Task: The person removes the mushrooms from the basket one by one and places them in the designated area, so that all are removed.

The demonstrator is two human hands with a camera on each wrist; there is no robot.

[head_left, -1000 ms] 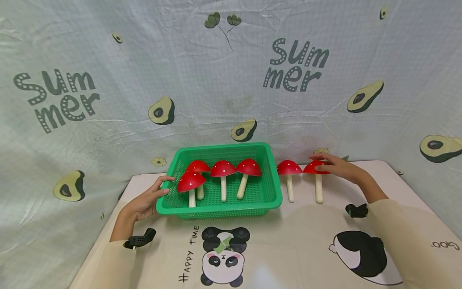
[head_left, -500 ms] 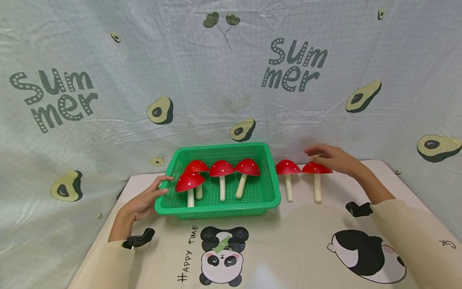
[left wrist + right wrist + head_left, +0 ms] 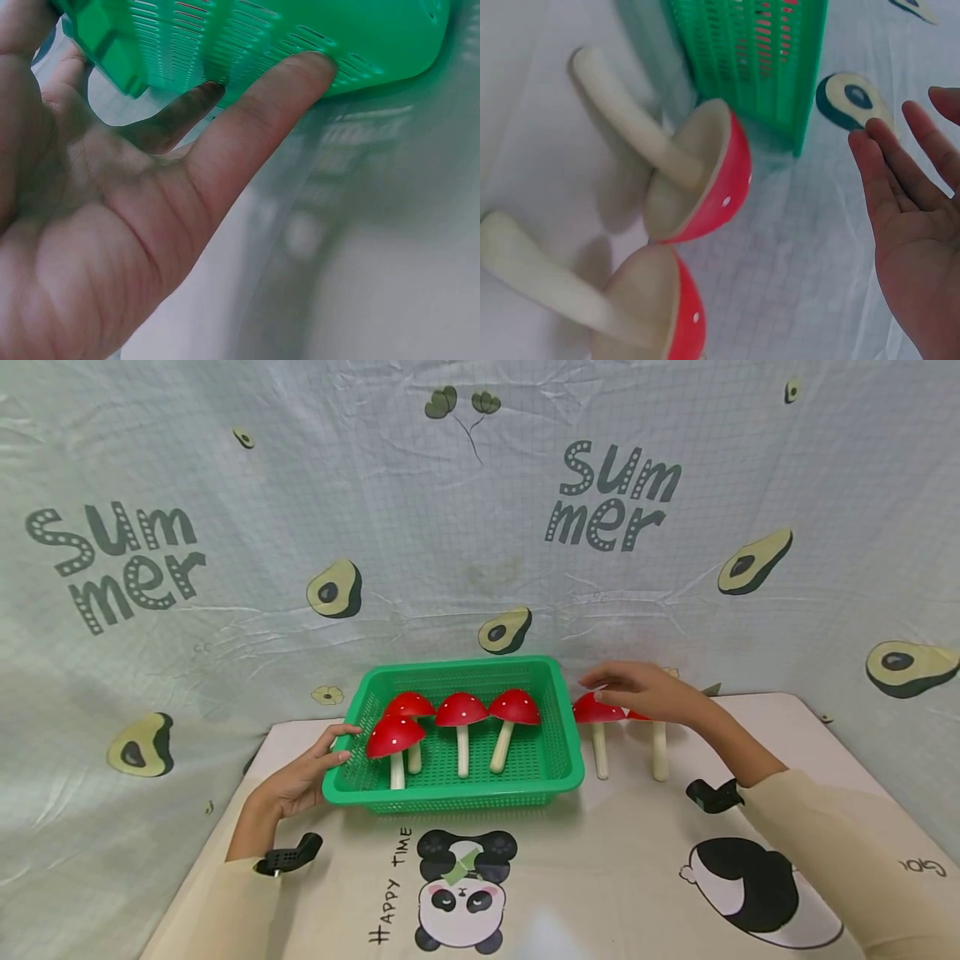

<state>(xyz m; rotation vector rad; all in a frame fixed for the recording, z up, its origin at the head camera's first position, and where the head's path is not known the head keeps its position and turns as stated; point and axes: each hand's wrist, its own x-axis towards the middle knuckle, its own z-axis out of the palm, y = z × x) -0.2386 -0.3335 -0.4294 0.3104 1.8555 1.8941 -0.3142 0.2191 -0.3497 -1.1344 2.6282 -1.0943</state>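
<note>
My left hand point(image 3: 296, 779) rests at the left end of a green plastic basket point(image 3: 480, 797). In the left wrist view its extended fingers touch the basket's slotted outer wall point(image 3: 360, 45). Several toy mushrooms with white-dotted red caps and pale stems lie inside, one of them the front-left mushroom point(image 3: 395, 739). Two more lie on the table right of the basket: a nearer mushroom point(image 3: 600, 752) and an outer mushroom point(image 3: 660, 756), its cap mostly covered by my right hand point(image 3: 648, 692). That hand hovers above them, fingers loosely extended, holding nothing; the right wrist view shows both caps apart from it.
A pale table cover point(image 3: 585, 860) with printed panda figures spreads in front of the basket. Directly behind the basket and mushrooms rises a hanging cloth point(image 3: 420, 527) printed with avocados and lettering. Black wrist devices sit on both sleeves.
My right hand has left the outer mushroom's cap, lifted slightly and moved left over the nearer mushroom. Both mushrooms stay in place. My left hand and the basket look unmoved.
</note>
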